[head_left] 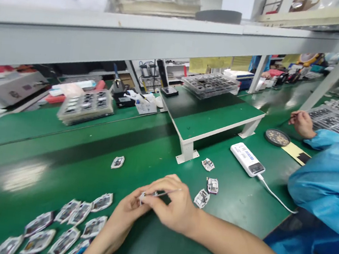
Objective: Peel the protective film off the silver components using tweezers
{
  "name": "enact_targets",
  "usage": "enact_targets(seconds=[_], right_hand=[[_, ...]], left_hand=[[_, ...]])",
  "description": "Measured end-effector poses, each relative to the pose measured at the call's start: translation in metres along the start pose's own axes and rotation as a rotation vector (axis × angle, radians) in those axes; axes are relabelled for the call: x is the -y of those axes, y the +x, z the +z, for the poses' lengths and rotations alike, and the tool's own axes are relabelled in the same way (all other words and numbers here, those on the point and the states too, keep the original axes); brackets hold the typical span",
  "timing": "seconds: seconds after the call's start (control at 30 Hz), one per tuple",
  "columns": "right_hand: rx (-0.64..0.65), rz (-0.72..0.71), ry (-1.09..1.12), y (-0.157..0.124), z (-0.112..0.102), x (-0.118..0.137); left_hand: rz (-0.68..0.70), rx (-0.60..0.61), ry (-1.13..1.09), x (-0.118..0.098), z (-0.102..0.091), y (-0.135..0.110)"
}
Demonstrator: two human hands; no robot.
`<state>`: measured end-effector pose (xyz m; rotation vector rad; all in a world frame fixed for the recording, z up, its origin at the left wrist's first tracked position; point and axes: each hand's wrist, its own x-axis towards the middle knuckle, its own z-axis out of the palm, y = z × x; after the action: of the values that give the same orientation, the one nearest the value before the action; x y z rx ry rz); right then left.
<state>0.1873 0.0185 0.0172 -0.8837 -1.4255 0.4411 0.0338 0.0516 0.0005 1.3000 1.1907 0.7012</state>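
Note:
My left hand is closed around a small white part, most of which the fingers cover. Meeting it from the right, my right hand pinches a slim metal tool, whose tip points at that part; its exact kind is unclear. Just right of my right hand lie a white casing with a circuit board and another such casing. Several similar white casings are spread on the green bench to the left of my left hand. A single casing sits farther back.
A raised green stand carries a clear compartment tray. Right of it lie a white power bank with a cable and a round dark dish. A co-worker's blue sleeve borders the right side. A shelf beam crosses overhead.

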Motion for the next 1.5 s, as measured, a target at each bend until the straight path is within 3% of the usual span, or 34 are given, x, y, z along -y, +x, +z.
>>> enact_targets(seconds=[0.17, 0.3, 0.7, 0.9, 1.1, 1.5], right_hand=[[0.070, 0.186, -0.001, 0.000, 0.001, -0.004], [0.169, 0.190, 0.020, -0.008, 0.008, -0.008], [0.259, -0.118, -0.039, -0.015, 0.020, -0.007], [0.266, 0.015, 0.016, -0.020, 0.020, -0.005], [0.303, 0.184, 0.110, -0.015, 0.013, -0.007], [0.326, 0.049, 0.108, -0.014, 0.016, -0.010]], left_hand=[[-0.157, -0.087, -0.265, -0.005, -0.013, -0.034], [-0.098, -0.121, -0.184, 0.006, -0.020, -0.044], [0.089, -0.125, -0.064, 0.030, -0.021, -0.043], [0.115, -0.154, -0.041, 0.028, -0.018, -0.045], [0.015, -0.045, -0.226, 0.009, -0.025, -0.047], [-0.013, 0.007, -0.277, 0.005, -0.023, -0.051]])
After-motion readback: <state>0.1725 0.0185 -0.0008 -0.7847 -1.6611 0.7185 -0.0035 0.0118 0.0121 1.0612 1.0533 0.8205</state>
